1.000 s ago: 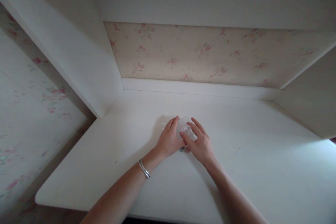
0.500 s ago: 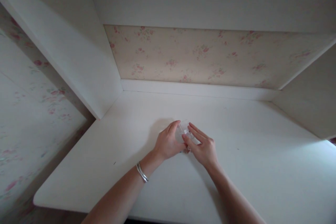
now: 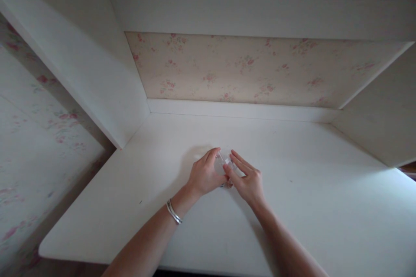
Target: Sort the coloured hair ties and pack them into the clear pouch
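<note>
A small clear plastic box [image 3: 225, 165] rests on the white desk top [image 3: 308, 190], held between both hands near the middle. My left hand [image 3: 204, 174] grips its left side, fingers curled over the top edge. My right hand [image 3: 246, 179] presses on its right side with the fingers stretched out flat. Most of the box is hidden by the hands; something small and dark shows at its near edge. A silver bangle [image 3: 173, 212] sits on my left wrist.
The desk sits in a white alcove: a slanted side panel [image 3: 97, 73] at left, another at right [image 3: 377, 125], a shelf overhead. Floral wallpaper [image 3: 247, 69] covers the back. The desk's front left corner [image 3: 45, 251] drops to the floor.
Both hands have drawn closer together over the box, which now shows less between them. The camera view has shifted slightly.
</note>
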